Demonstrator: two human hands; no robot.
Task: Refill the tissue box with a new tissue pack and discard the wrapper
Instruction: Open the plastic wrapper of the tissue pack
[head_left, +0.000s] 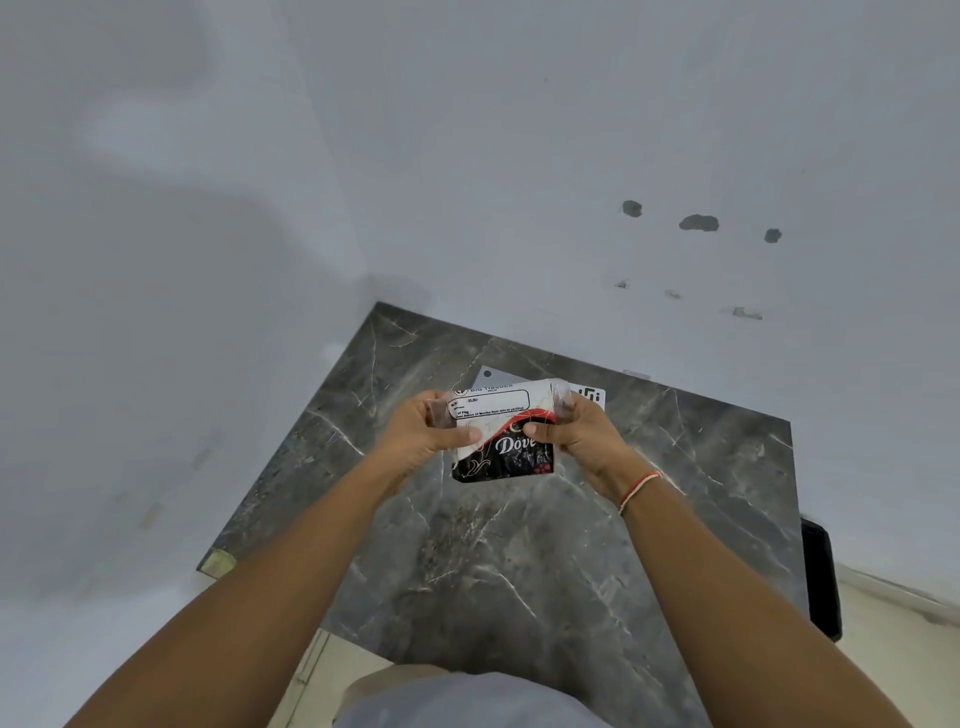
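Note:
I hold a tissue pack (506, 434) in a white, black and red plastic wrapper above the grey marble table (519, 561). My left hand (431, 431) grips its left end, thumb on the front. At the right end, my right hand (571, 431) pinches the pack, and clear plastic sticks up past the fingers. Behind the pack lies a flat grey-white tissue box (592, 396), mostly hidden; only its far corners show.
The table stands in a corner between two white walls. A black object (823, 577) hangs beside the table's right edge. Pale floor shows below the table at the right and near my body.

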